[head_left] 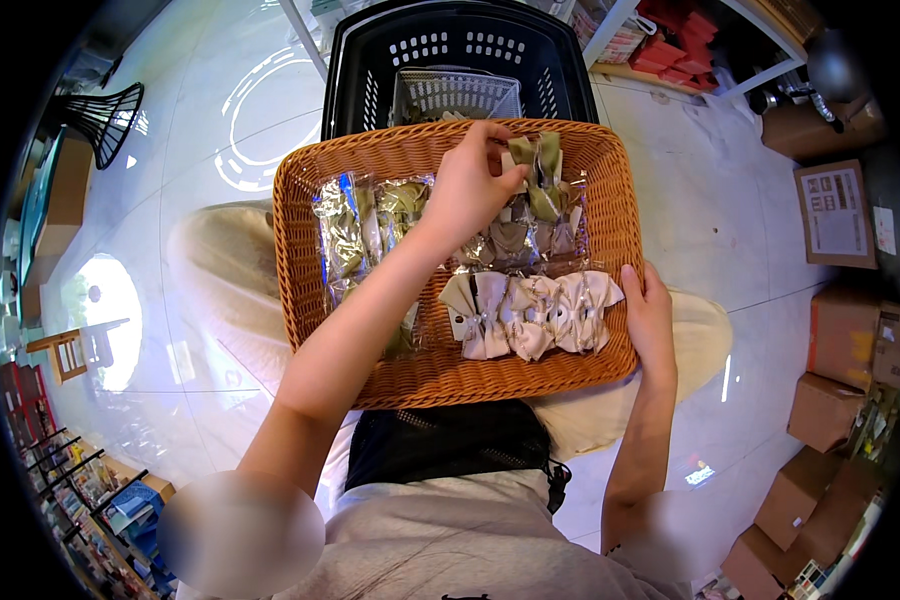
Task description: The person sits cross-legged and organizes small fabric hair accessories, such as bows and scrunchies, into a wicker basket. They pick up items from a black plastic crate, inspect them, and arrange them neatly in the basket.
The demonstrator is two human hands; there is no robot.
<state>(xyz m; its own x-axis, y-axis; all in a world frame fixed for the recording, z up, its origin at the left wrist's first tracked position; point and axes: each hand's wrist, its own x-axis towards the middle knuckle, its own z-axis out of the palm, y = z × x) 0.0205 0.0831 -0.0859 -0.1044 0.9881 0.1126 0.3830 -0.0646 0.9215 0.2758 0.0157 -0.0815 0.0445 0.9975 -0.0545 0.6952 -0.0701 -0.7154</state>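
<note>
A brown wicker basket [300, 330] rests across my lap, holding several fabric hair bows. My left hand [470, 185] reaches over it to the far side, thumb and fingers closed on an olive-green bow [545, 175]. Around the right rim, my right hand [650, 312] grips the basket with the thumb on top. Pale beige-pink bows [535, 312] lie in a row at the near right. Grey-brown bows [515, 240] in clear wrapping sit behind them. Green bows in clear bags [345, 230] fill the left side, partly hidden under my left forearm.
Just beyond the basket stands a black plastic crate [360, 75] with a smaller grey mesh basket [457, 92] inside. Cardboard boxes [840, 330] are stacked along the right. A black wire stand [105, 120] is at the far left, and loaded shelves [80, 490] line the near left.
</note>
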